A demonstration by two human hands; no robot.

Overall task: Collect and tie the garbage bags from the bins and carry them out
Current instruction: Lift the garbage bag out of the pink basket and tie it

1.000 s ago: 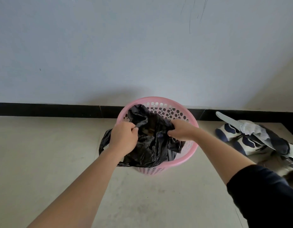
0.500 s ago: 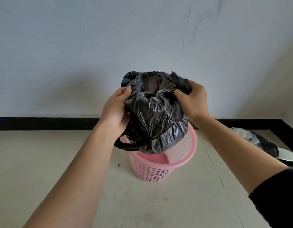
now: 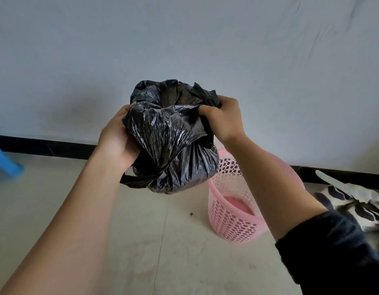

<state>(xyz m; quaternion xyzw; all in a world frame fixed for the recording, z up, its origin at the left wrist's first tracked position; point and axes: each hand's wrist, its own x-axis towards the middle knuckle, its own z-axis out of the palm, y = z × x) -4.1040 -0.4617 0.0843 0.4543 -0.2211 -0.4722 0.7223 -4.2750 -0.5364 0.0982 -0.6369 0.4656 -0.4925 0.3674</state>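
We are holding the black garbage bag (image 3: 173,145) clear above the pink perforated bin (image 3: 231,211) | left hand (image 3: 118,137) grip: clasping the bag's side | right hand (image 3: 223,120) grip: clenching its gathered rim

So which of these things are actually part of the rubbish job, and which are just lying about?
Part of the job:
black garbage bag, gripped by the left hand and right hand
pink bin, now without its bag

Just lying about:
blue object at the left edge
patterned cloth on the floor
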